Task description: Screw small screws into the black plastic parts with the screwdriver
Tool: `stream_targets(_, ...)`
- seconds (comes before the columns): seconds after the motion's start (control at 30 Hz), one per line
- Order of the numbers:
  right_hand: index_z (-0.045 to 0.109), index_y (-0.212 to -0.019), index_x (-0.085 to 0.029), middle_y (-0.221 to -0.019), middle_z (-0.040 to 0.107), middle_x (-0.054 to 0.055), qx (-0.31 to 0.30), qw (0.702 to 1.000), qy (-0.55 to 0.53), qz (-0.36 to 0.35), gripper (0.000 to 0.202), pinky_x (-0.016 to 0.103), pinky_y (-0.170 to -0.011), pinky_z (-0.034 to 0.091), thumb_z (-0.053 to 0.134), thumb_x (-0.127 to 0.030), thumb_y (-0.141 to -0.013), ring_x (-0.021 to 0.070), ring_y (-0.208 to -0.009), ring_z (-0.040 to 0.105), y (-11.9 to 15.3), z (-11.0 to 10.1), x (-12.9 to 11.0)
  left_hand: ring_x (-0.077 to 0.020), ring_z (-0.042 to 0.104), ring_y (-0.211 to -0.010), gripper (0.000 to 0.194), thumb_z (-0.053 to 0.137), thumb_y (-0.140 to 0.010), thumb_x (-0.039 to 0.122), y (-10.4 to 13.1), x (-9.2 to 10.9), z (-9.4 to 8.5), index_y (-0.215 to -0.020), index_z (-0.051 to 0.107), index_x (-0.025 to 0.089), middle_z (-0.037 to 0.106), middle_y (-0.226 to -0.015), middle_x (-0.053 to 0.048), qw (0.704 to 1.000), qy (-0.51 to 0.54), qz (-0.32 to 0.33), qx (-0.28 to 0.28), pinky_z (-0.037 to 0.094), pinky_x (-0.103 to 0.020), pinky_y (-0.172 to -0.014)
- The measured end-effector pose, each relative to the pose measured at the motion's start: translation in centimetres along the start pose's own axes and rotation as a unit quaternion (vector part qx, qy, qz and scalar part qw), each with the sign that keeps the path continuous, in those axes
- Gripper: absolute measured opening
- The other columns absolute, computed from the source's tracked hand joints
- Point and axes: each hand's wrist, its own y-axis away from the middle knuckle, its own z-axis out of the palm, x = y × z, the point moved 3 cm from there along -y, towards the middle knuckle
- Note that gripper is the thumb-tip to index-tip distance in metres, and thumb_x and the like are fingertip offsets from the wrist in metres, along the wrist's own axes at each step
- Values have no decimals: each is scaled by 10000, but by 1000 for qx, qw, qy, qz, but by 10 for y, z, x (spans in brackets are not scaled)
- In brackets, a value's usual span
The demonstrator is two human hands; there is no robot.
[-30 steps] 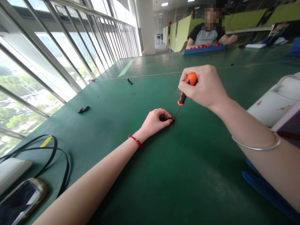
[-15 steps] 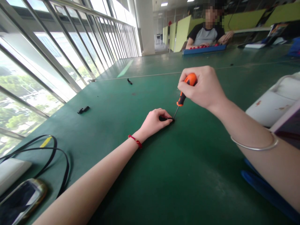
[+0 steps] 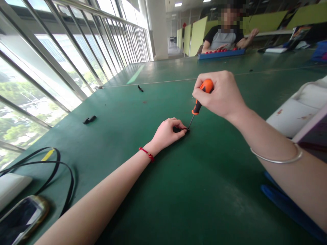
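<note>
My left hand (image 3: 167, 132) rests on the green table (image 3: 158, 190) and pinches a small black part (image 3: 176, 129) against the surface. My right hand (image 3: 220, 93) is closed around the orange and black handle of a screwdriver (image 3: 200, 98). The tool tilts down to the left, and its thin metal tip meets the black part right at my left fingertips. Most of the part is hidden under my fingers. A red string circles my left wrist and a silver bangle sits on my right forearm.
Another black part (image 3: 89, 119) and a smaller one (image 3: 140, 88) lie further left. A phone (image 3: 20, 217) and black cable (image 3: 55, 170) sit near left. A white tray (image 3: 293, 114) is at right. A person sits far across behind a blue tray (image 3: 221, 53).
My hands and the screwdriver stay almost in place on the part. The person across the table has raised one hand.
</note>
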Motion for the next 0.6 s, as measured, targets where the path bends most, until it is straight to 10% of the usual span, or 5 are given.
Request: stream_targets(0.6, 473, -533, -211, -508, 445, -7, 2, 1000, -10, -26, 237, 305, -542, 306, 531, -293, -748, 137, -528, 400, -2, 0, 3, -160, 579, -801, 127, 551, -750, 219, 0, 1, 1, -788, 664, 177, 632, -823, -23, 1000, -13, -5, -9, 479, -282, -772)
